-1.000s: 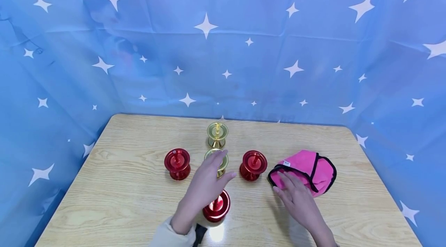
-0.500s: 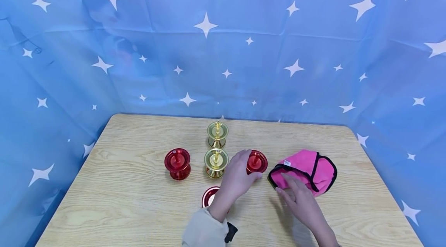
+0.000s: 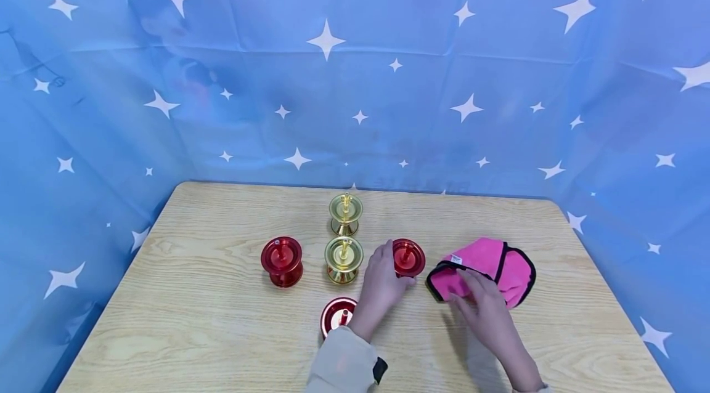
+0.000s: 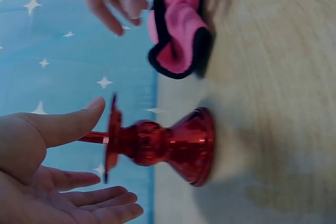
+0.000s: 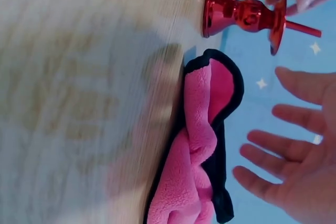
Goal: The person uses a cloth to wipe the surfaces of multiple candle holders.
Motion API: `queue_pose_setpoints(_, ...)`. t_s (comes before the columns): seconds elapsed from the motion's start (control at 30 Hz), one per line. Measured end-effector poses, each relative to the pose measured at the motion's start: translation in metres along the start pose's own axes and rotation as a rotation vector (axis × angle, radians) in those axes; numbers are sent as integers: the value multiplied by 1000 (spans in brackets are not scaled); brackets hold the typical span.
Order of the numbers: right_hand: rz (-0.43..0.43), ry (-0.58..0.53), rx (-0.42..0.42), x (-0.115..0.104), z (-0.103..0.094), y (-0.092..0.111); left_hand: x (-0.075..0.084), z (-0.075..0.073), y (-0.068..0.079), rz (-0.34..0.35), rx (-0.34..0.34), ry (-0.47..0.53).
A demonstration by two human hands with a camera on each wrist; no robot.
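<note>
The left hand point(image 3: 383, 282), fingers wide and empty, is at the rightmost red stand point(image 3: 409, 260) on the table point(image 3: 211, 325) — a bump could tip it. The right hand point(image 3: 489, 316), fingers loose and empty, is by the pink cloth point(image 3: 514, 276).

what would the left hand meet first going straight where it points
Probably the red holder nearest the pink cloth: it sits right ahead of the left hand, though depth is unclear.

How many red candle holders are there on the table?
3. One red holder is on the left, another red holder is beside the left hand, and the third red holder is nearest the front, partly hidden by the left arm.
</note>
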State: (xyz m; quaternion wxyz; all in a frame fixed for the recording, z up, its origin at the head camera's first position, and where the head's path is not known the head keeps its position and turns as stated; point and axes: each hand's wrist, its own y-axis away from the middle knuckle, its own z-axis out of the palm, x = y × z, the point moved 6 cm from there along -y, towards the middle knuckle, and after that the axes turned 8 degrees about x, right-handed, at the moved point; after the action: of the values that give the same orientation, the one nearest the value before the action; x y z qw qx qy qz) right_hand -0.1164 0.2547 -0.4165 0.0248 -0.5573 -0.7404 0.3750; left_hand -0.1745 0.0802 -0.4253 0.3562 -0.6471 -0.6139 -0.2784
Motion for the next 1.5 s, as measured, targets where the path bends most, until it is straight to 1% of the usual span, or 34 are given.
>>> queue_pose_setpoints(0.07, 8, 10, 9, 4, 1, -3, -4, 3, 0, -13, 8, 3)
queue_pose_setpoints(0.17, 63, 28, -14, 13, 5, -8, -8, 7, -1, -38, 7, 6)
queue_pose_setpoints(0.27, 151, 40, -69, 25, 12, -15, -11, 10, -2, -59, 2, 9)
queue_pose_setpoints(0.4, 290, 66, -178, 43, 21, -23, -12, 13, -3, -76, -13, 8)
queue_pose_setpoints(0.5, 374, 101, -256, 54, 26, -26, -12, 14, -4, -81, -25, -1)
queue_pose_setpoints(0.57, 416, 127, -285, 58, 28, -27, -12, 14, -4, -83, -28, -4)
queue_pose_setpoints(0.7, 499, 175, -312, 65, 31, -26, -11, 15, -5, -89, -30, 3)
queue_pose_setpoints(0.8, 543, 213, -347, 68, 33, -23, -11, 15, -5, -90, -20, 11)
queue_pose_setpoints(0.9, 555, 229, -391, 71, 36, -20, -10, 14, -5, -94, 3, 13)
queue_pose_setpoints(0.97, 543, 238, -417, 72, 37, -17, -10, 14, -6, -101, 21, 12)
queue_pose_setpoints(1.07, 513, 229, -429, 73, 36, -16, -11, 12, -6, -114, 47, 7)
queue_pose_setpoints(1.2, 462, 208, -445, 72, 35, -16, -10, 11, -5, -123, 57, -1)
queue_pose_setpoints(1.33, 435, 167, -490, 69, 35, -14, -10, 10, -4, -132, 51, -4)
queue_pose_setpoints(1.4, 426, 159, -509, 68, 35, -12, -9, 9, -3, -130, 51, -3)
queue_pose_setpoints(1.5, 411, 164, -515, 67, 34, -10, -6, 7, -1, -106, 60, 10)
